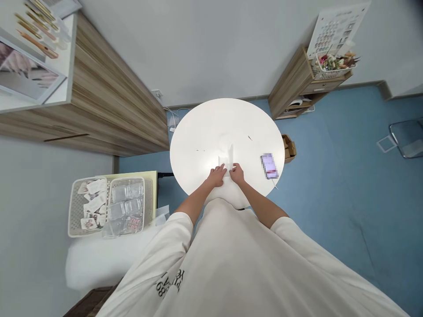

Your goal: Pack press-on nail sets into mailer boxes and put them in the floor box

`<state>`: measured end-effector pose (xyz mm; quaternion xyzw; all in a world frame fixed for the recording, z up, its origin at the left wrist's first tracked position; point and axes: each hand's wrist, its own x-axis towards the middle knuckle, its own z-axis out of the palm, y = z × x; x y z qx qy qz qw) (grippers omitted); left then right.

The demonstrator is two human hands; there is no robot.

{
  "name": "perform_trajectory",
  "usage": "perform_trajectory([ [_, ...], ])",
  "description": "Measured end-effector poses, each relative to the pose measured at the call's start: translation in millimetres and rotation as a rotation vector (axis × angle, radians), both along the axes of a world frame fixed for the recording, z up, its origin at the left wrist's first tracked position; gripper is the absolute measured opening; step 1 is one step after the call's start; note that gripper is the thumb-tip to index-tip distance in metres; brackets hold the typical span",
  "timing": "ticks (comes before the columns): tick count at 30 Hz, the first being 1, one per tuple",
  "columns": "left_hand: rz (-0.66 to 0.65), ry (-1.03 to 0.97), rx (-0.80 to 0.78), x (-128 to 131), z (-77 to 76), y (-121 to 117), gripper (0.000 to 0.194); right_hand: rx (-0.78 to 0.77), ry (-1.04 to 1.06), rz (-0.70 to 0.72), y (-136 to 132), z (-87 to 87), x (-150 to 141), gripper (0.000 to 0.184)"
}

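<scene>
A small translucent plastic piece [224,161] with an upright flap [230,154] lies near the front of the round white table [205,119]. Its exact kind is hard to make out, as it blends into the white tabletop. My left hand [217,175] rests against its left side, fingers stretched out over its near part, with a ring on one finger. On the other side, my right hand [237,174] has its fingers curled and pinches the right edge by the flap. A phone [269,166] with a cable lies right of my right hand.
A small dark thin object [250,138] lies on the table's right half. White baskets [87,207] with cards and clear plastic boxes [127,198] stand at the left. A wooden cabinet [115,83] is at the back left, a smaller one [292,83] back right. A cardboard box [291,149] sits on the floor.
</scene>
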<state>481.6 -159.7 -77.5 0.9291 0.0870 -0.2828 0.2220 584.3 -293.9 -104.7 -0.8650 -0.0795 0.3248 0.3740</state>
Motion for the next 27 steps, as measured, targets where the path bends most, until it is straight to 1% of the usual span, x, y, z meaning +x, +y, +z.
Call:
perform_trajectory([
  [4, 0.015, -0.01, -0.054, -2, -1.7, 6, 0.081, -0.016, -0.037, 0.106, 5, 4.4, -5, 0.039],
  [11, 0.116, -0.125, -0.187, -18, -12.6, 7, 0.077, -0.099, -0.111, 0.272, 14, 9.3, -9, 0.034],
  [14, 0.181, -0.178, -0.23, -23, -14.0, 4, 0.08, -0.117, -0.112, 0.339, 16, 12.5, -12, 0.037],
  [17, 0.246, -0.223, -0.255, -28, -11.8, 2, 0.085, -0.089, -0.11, 0.385, 15, 15.9, -16, 0.044],
  [19, 0.236, -0.239, -0.245, -30, -10.3, 0, 0.086, -0.055, -0.075, 0.356, 13, 18.1, -18, 0.05],
  [21, 0.196, -0.234, -0.209, -32, -9.8, -1, 0.084, -0.022, 0.001, 0.302, 10, 20.1, -18, 0.055],
  [23, 0.162, -0.222, -0.162, -32, -10.9, -2, 0.081, -0.009, 0.066, 0.283, 8, 21.5, -16, 0.057],
  [25, 0.141, -0.219, -0.126, -31, -13.0, -4, 0.078, -0.031, 0.035, 0.315, 5, 21.9, -14, 0.055],
  [27, 0.138, -0.231, -0.107, -31, -15.3, -5, 0.077, -0.079, -0.076, 0.389, 2, 21.1, -15, 0.053],
])
